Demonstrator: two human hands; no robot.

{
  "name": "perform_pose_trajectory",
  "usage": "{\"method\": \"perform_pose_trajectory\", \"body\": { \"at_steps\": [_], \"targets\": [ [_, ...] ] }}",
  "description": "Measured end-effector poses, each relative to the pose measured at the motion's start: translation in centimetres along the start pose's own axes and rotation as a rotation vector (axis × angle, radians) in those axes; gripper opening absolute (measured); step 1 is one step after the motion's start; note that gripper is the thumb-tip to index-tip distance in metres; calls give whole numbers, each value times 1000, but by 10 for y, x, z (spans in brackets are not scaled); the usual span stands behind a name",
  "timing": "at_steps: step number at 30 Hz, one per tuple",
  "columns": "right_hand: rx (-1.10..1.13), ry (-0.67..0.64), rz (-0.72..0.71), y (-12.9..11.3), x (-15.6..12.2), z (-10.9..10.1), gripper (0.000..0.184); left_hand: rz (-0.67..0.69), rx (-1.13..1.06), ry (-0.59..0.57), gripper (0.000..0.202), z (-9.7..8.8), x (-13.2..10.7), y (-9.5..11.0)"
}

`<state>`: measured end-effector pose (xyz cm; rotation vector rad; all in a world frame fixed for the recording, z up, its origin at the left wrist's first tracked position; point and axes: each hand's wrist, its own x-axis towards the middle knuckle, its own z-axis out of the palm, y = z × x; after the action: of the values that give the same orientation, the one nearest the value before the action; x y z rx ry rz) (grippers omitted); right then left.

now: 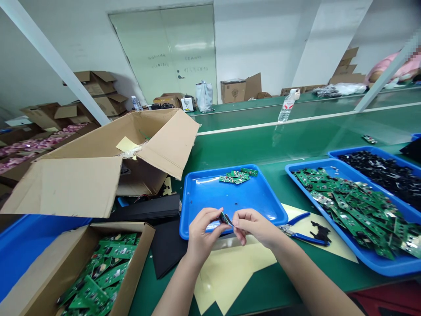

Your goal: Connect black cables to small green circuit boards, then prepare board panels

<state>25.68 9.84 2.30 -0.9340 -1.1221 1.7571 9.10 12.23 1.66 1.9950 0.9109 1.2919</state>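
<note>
My left hand (207, 232) pinches a small circuit board (226, 218) between thumb and fingers, above the near edge of a blue tray (210, 197). At the board's right end, my right hand (251, 226) is closed, its thumb and fingertips gripping there; whether a small part is also between them is hidden. Several green circuit boards (235, 177) lie at the back of that tray. Blue-handled pliers (301, 235) rest to the right of my right hand, partly under a black plastic piece (320, 232). Yellow paper sheets (230, 267) are spread below my hands.
On the right stand a blue tray of many green boards (355, 206) and a tray of black parts (384, 173). A box of boards (108, 263) is at the near left, behind it a large open carton (75, 180). A water bottle (288, 105) stands farther back.
</note>
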Motion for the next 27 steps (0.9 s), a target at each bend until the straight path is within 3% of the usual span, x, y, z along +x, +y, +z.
{"method": "perform_pose_trajectory", "body": {
  "at_steps": [5, 9, 14, 17, 21, 24, 27],
  "targets": [
    [-64, -12, -69, 7, 3, 0, 35, -183, -222, -100, 27, 0, -1, 2],
    [-239, 88, -172, 12, 4, 1, 32, -268, -269, -123, 26, -1, 1, 5],
    [-692, 305, -487, 12, 4, -3, 23, -336, -371, -200, 28, -1, 2, 6],
    [-816, 391, -639, 14, 5, -4, 19, -360, -438, -265, 32, -1, 3, 5],
    [-787, 449, -725, 20, 6, -1, 15, -413, -516, -295, 35, -2, 4, 6],
    [-631, 470, -670, 20, 6, 0, 29, -393, -531, -274, 35, -2, 4, 8],
    [-530, 461, -575, 16, 4, 1, 20, -353, -526, -244, 33, -2, 4, 7]
  ]
}}
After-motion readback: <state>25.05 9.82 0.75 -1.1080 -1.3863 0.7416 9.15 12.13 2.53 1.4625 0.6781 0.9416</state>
